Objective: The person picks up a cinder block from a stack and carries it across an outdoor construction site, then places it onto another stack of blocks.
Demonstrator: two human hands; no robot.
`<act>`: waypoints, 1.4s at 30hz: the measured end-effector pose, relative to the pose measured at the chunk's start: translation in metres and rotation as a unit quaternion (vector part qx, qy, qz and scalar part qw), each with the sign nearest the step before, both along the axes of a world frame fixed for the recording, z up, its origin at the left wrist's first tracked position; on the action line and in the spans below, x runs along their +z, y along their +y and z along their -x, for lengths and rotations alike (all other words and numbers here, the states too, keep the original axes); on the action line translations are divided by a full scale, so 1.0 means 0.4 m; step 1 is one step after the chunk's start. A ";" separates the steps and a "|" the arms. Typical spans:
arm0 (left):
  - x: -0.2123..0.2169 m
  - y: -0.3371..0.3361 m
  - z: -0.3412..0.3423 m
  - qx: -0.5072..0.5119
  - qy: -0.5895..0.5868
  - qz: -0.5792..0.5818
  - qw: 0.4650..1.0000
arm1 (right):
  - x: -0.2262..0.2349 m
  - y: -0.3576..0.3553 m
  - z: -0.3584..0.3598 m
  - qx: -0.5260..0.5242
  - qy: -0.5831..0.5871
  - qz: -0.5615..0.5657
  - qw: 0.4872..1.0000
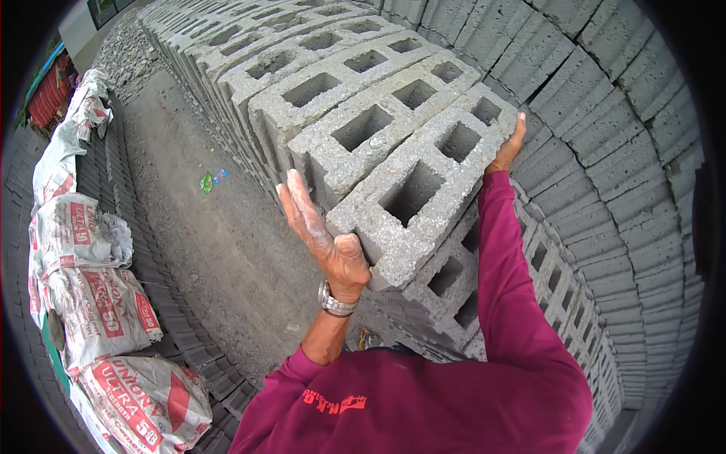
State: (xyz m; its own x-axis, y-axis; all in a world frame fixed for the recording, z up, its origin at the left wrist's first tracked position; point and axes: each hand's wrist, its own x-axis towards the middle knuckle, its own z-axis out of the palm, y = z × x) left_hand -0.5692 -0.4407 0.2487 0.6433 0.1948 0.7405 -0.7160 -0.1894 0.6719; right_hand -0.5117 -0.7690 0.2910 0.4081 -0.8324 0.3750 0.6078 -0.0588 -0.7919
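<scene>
A grey hollow concrete block (393, 242) with three rectangular holes lies on top of the near end of a long block stack. At its left end is my left hand (325, 242), fingers stretched up and apart, its thumb side by the block's corner. The left palm faces the block; whether it presses on it I cannot tell. My right hand (508, 145) is closed against the block's far right end, fingertips up, its thumb hidden. The right sleeve (503, 257) runs close along the block's near side. Similar blocks (363, 127) stand tightly in a row behind.
More hollow blocks (446, 277) are stacked below and to the right. A tall wall of grey blocks (605, 113) rises at the right. Cement bags (98, 310) lie over stacked blocks at the left. A gravelly path (189, 227) with green litter (206, 182) runs between.
</scene>
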 end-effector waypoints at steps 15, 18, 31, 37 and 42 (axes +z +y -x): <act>-0.023 -0.053 0.085 -0.145 0.080 0.099 0.981 | 0.171 0.076 0.111 -0.049 0.172 0.667 0.723; -0.034 -0.059 0.086 -0.167 0.074 0.132 0.974 | 0.173 0.070 0.102 -0.027 0.229 0.665 0.710; -0.017 -0.082 0.044 -0.050 0.009 -0.084 0.995 | 0.157 -0.030 0.045 -0.031 0.110 0.614 0.781; -0.036 -0.106 0.054 -0.031 0.004 -0.080 0.996 | 0.145 -0.022 0.053 -0.021 0.193 0.597 0.778; -0.013 -0.103 0.059 -0.037 -0.034 -0.054 0.997 | 0.150 -0.002 0.050 -0.058 0.151 0.636 0.755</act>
